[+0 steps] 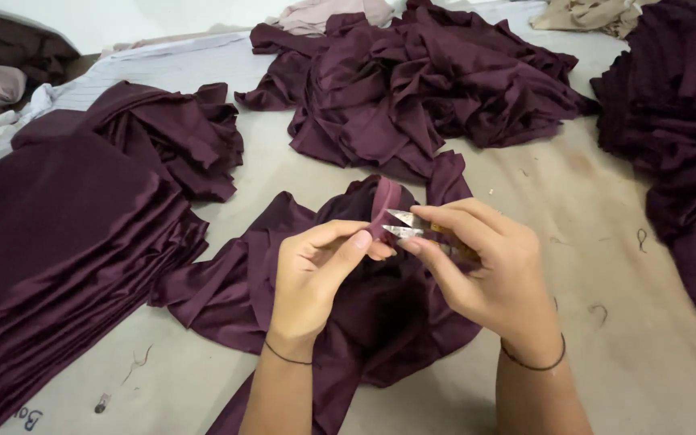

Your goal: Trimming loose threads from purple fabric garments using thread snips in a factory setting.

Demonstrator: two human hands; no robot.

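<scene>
Left hand (316, 270) pinching a maroon garment (364, 306) fold — right hand (489, 270) gripping thread snips (403, 224), blades at the fold, above the bench (638, 354).

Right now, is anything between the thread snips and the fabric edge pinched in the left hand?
Nothing visible. The thread snips in the right hand meet the pinched fabric edge directly, beside the left hand fingertips, which sit close to the blades.
</scene>
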